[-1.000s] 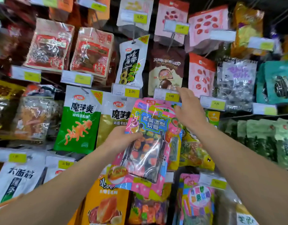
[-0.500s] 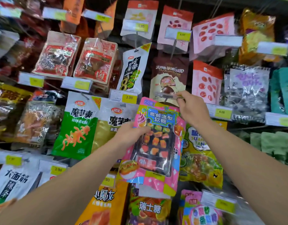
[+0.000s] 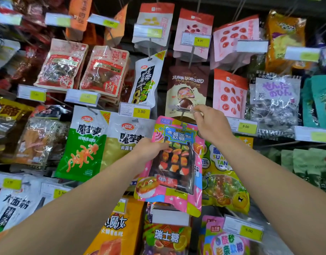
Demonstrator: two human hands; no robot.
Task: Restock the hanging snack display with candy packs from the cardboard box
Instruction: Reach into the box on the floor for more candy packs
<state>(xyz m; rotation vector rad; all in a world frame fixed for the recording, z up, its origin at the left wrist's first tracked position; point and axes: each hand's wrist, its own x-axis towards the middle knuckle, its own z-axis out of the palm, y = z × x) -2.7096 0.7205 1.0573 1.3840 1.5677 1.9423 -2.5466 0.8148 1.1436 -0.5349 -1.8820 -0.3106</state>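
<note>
A pink candy pack (image 3: 174, 162) with a dark window of colourful gummies hangs in the middle of the display. My left hand (image 3: 149, 150) grips its left edge. Just above the pack, my right hand (image 3: 210, 124) pinches a clear plastic price tag holder (image 3: 182, 108), lifted flat at the end of the hook. The thin hook wire (image 3: 181, 120) meets the pack's top edge. The cardboard box is out of view.
Snack packs crowd the hooks all round: a green pack (image 3: 83, 146) to the left, a yellow candy bag (image 3: 224, 183) right behind, a brown chocolate pack (image 3: 188, 85) above. Yellow price tags (image 3: 134, 111) stick out on hook ends between rows.
The pink pack went up and back onto the hook. My right hand flipped the clear tag holder upward. The view shifted, so the display sits lower in frame.
</note>
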